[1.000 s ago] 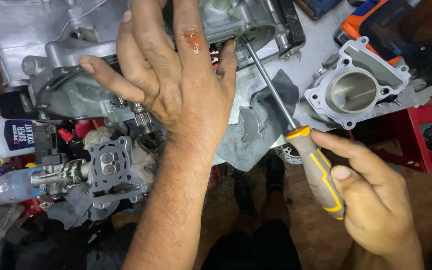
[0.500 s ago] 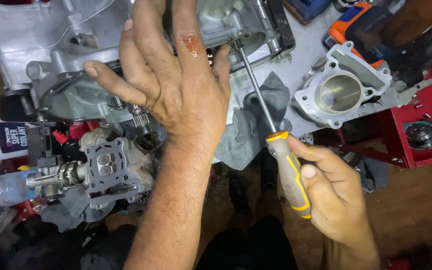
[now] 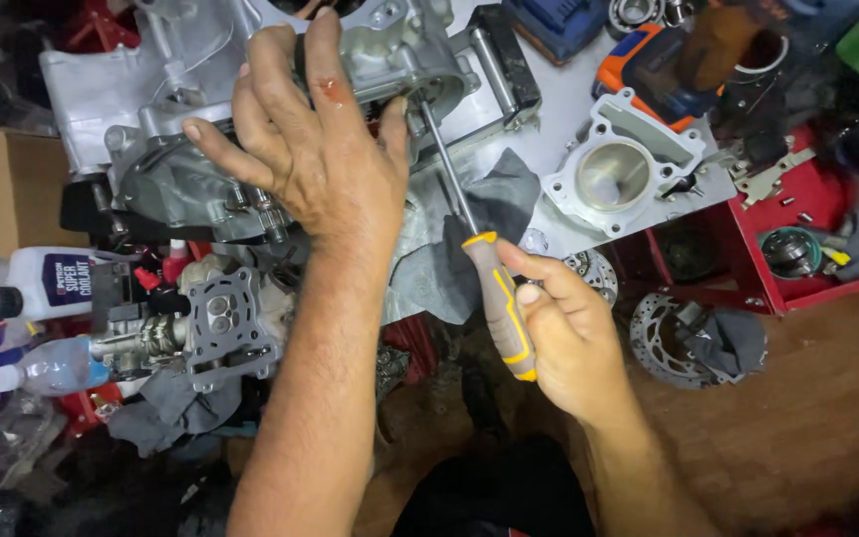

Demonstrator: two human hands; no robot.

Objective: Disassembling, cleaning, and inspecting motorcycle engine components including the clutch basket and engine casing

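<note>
Cluttered workbench: left hand (image 3: 325,164) lies spread-fingered on the silver cast-metal engine case (image 3: 151,109); at four o'clock, right hand (image 3: 574,333) grips a grey-and-yellow-handled screwdriver (image 3: 502,298).

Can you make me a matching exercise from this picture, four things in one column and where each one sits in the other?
Things:
1. screwdriver
2. left hand
3. cylinder block
4. brake disc

Places:
A. lying on the floor beside the red tray
B. spread flat on the engine case
C. gripped in the right hand
D. lying on the grey bench top, right of the engine case

Pairs: 1-C, 2-B, 3-D, 4-A
</note>
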